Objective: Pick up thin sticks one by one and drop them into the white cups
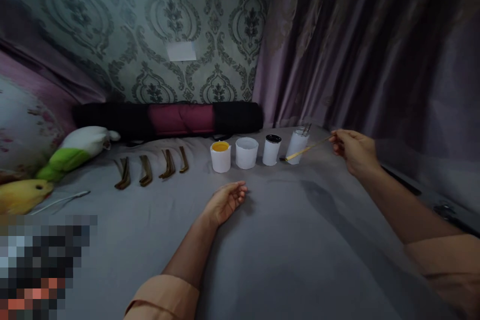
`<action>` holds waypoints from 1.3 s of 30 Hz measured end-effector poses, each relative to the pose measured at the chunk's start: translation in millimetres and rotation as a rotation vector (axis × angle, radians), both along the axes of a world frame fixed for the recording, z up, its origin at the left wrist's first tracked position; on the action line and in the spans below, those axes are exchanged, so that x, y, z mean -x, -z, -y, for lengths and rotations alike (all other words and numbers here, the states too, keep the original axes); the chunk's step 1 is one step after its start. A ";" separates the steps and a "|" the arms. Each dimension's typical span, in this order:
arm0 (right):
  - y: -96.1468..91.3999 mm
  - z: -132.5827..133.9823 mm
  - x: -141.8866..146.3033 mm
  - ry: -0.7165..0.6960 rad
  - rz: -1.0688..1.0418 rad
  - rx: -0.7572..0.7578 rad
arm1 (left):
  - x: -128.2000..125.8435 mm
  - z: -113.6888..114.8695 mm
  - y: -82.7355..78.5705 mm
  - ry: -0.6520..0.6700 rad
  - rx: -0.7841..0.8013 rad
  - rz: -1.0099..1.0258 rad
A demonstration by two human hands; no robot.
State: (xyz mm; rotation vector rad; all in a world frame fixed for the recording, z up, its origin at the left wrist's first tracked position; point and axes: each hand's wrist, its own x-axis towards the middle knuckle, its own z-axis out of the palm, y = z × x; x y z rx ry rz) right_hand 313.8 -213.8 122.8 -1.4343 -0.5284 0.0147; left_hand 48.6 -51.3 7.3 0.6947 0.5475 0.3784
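My right hand (352,150) pinches the end of a thin paintbrush (305,150). The brush slopes down to the left, yellowish along its lower part with a dark tip, and passes in front of a white container (293,144) with thin sticks standing in it. Left of that stand a white cup with black contents (270,152), a white tub (246,154) whose contents I cannot make out, and a white cup of yellow paint (221,159). My left hand (227,202) rests on the grey sheet in front of the cups, palm turned sideways, fingers loosely bent and apart, holding nothing.
Several small bundles of brown bent strips (145,171) lie in a row on the left. Behind them is a black and maroon roll (180,119) against the wall. Plush toys (78,147) and a white cable (62,201) lie at far left. Curtains (318,40) hang on the right.
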 end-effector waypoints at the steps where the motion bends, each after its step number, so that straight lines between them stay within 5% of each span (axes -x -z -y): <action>1: -3.8 1.7 -2.7 0.017 0.018 -0.001 | 0.1 -0.1 0.1 -0.001 0.001 0.000; 18: -55.4 5.3 -40.5 0.254 0.239 0.051 | 1.3 -1.2 1.8 0.005 0.005 0.014; 39: -74.8 -13.0 -55.6 0.425 0.455 0.156 | 1.3 -1.5 2.2 0.008 -0.004 0.025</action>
